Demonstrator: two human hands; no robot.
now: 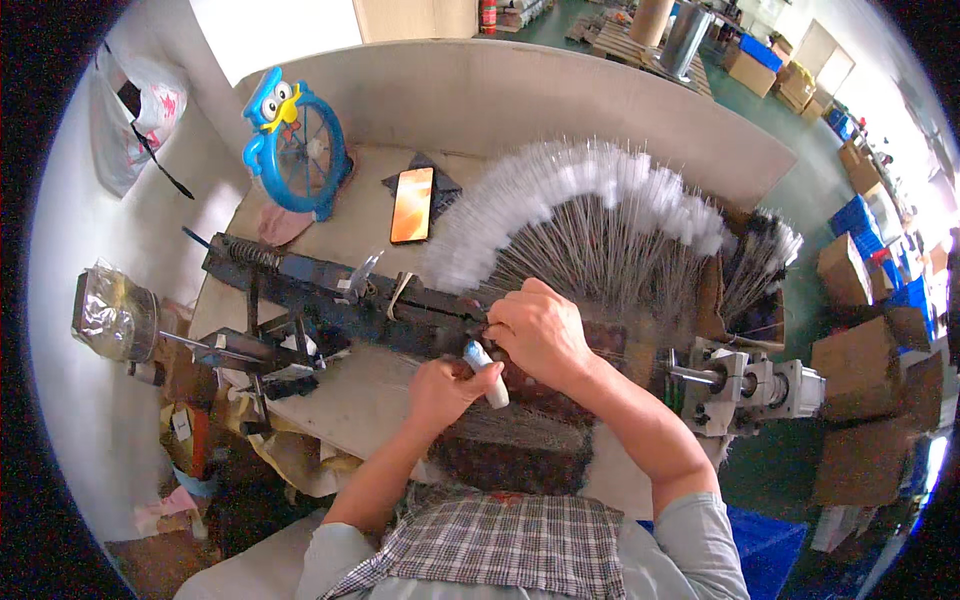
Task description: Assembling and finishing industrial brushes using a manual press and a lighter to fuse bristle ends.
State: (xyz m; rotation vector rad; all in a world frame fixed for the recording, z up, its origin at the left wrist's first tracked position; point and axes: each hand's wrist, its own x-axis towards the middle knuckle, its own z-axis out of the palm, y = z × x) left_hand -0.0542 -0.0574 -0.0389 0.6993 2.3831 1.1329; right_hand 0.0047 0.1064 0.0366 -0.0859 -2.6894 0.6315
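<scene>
My left hand [443,394] is closed round a short white cylinder with a light blue end [493,388], the thumb lying across it. Just above it, my right hand [541,331] is closed with its fingertips together at the near right end of a long dark metal bar fixture [340,303]. What those fingertips grip is hidden. Behind both hands, many thin wire stems with fluffy white brush tips [610,180] spread out in a fan. A rubber band-like tan loop [399,295] sits round the bar, beside a clear upright piece [362,275].
A phone with a lit orange screen [411,205] and a blue duck-shaped fan [303,155] are on the table's far left. To the right stand a box of dark-stemmed brushes [752,275] and a metal motor unit [755,388]. A foil-wrapped motor [117,315] is at left.
</scene>
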